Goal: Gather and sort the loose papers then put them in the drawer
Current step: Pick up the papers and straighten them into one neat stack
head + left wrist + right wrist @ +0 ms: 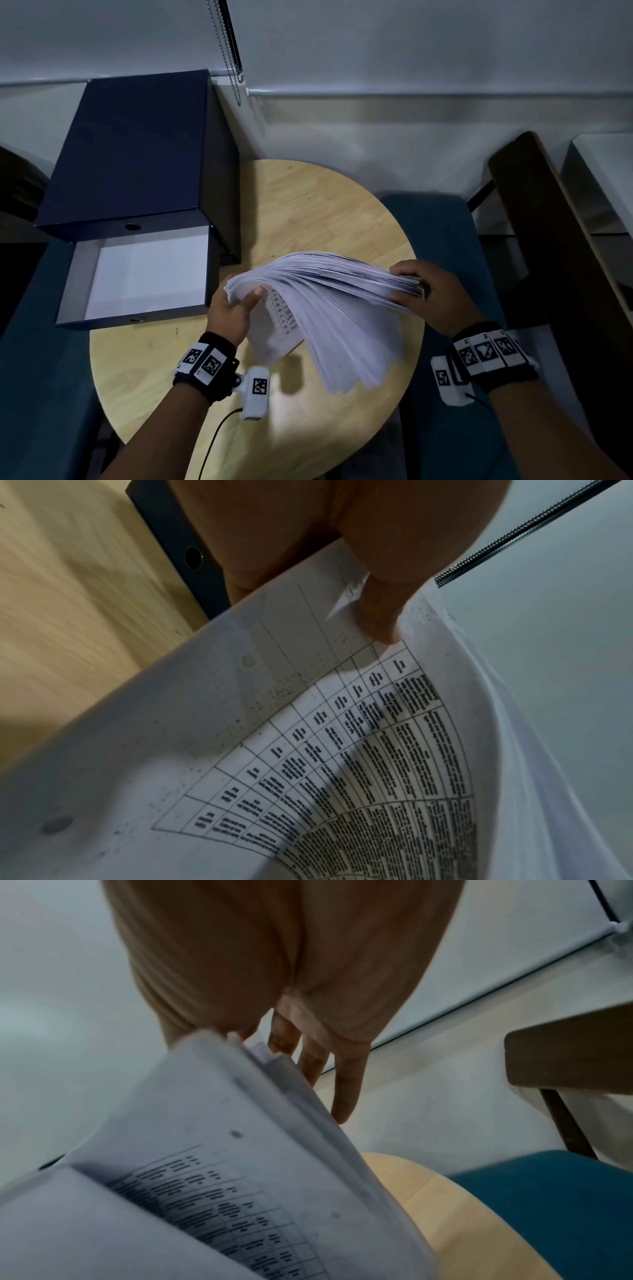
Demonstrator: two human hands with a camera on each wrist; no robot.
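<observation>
Paper, thick sheaf: left hand (233, 310) pinches one end, thumb on top; right hand (431, 294) clamps the other. Stack (329, 301) hangs above the bench (144, 370), sagging and fanned on the near edge. Likely heavy, floppy, slick between sheets. Grip both short ends, square up, then lower into the open drawer (78, 274) on the left.

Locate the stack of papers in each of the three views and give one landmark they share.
Head: the stack of papers sags above the round wooden table, gripped by the left hand and the right hand.
Left wrist: it fills the lower right, printed table showing.
Right wrist: it fills the lower left.
Shared landmark: the wooden table, upper left in the left wrist view, lower right in the right wrist view.
</observation>
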